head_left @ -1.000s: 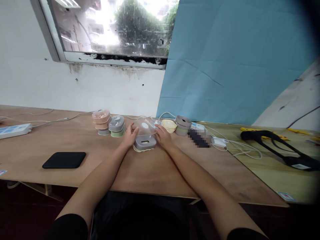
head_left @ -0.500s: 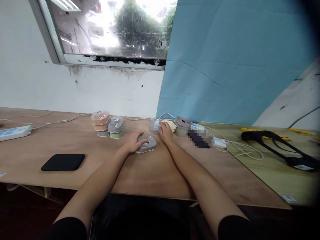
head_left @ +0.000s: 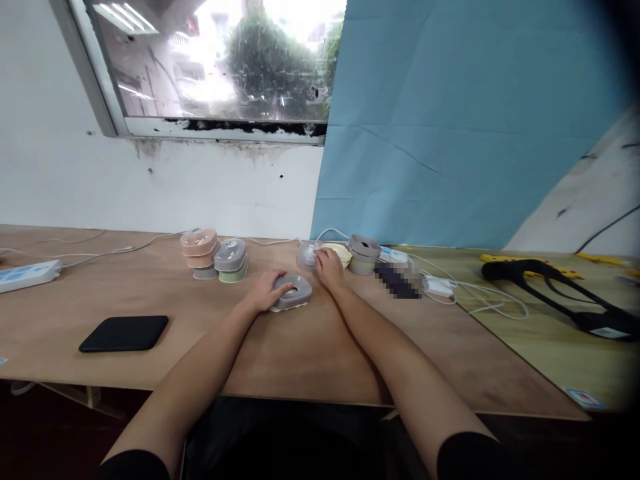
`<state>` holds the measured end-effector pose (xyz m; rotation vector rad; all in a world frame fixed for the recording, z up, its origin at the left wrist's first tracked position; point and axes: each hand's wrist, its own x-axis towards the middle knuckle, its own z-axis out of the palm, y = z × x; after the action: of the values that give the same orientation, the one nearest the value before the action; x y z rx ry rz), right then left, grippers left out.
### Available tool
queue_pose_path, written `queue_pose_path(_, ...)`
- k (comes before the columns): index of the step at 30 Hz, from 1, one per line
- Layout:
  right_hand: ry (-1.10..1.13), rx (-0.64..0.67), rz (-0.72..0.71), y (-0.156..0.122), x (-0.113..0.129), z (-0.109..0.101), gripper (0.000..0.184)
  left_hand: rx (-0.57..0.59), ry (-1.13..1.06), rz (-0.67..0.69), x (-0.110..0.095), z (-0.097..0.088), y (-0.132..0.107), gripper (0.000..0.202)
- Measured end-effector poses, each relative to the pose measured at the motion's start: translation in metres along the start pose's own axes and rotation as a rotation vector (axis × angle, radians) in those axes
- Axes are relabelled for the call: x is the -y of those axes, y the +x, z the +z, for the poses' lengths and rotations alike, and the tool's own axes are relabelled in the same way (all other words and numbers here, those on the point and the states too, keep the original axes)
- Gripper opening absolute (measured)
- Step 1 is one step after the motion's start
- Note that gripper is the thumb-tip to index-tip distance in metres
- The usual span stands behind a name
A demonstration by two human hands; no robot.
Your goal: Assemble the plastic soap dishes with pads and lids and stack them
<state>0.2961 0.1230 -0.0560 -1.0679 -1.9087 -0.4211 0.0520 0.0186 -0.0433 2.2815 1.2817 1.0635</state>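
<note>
A grey oval box [head_left: 299,288] with a dark slot in its top lies on the table, a pale uneven edge showing beneath it. My left hand [head_left: 265,291] grips its left side, thumb across the top. Farther back, my right hand [head_left: 329,265] has its fingers drawn together at the right side of a small clear plastic container [head_left: 306,256] with whitish contents. Whatever those fingertips pinch is too small to make out. Just behind that hand sits a cream-coloured piece [head_left: 344,253], partly hidden.
Left of my hands stand stacked boxes, pink ones [head_left: 199,244] beside a grey lidded one [head_left: 231,255] on green. A grey-and-green stack [head_left: 364,255] is at right. A black phone-like slab [head_left: 124,333], power strip [head_left: 30,275], white cables and black strap-like frame [head_left: 555,293] lie around.
The view has tilted up slightly. My right fingertips have shifted a little left and down at the clear container. My left hand keeps its hold on the grey box.
</note>
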Motion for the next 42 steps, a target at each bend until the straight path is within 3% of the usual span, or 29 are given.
queue_pose_path(11,-0.09,0.066,-0.055,-0.001,0.003,0.002,0.026,0.01,-0.001,-0.001,-0.001,-0.001,-0.002,0.054)
queue_pose_path(21,-0.05,0.087,-0.02,0.0,0.006,-0.003,0.024,0.025,-0.015,-0.013,-0.003,-0.002,-0.002,0.054)
queue_pose_path(27,-0.007,0.0,-0.018,-0.001,0.01,-0.006,0.03,0.037,0.01,-0.003,-0.003,-0.008,-0.003,0.06)
queue_pose_path(32,0.111,-0.064,0.016,-0.01,0.027,-0.024,0.033,0.152,0.076,-0.005,0.002,-0.019,-0.002,0.08)
queue_pose_path(34,0.181,-0.014,0.001,-0.016,0.036,-0.033,0.035,0.179,0.146,0.027,0.004,-0.025,-0.002,0.093)
queue_pose_path(37,0.249,0.164,-0.096,-0.02,0.05,-0.041,0.039,0.184,0.237,0.044,0.006,-0.03,-0.002,0.104)
queue_pose_path(42,0.286,0.379,-0.231,-0.019,0.066,-0.042,0.048,0.145,0.196,-0.025,0.011,-0.028,-0.003,0.093)
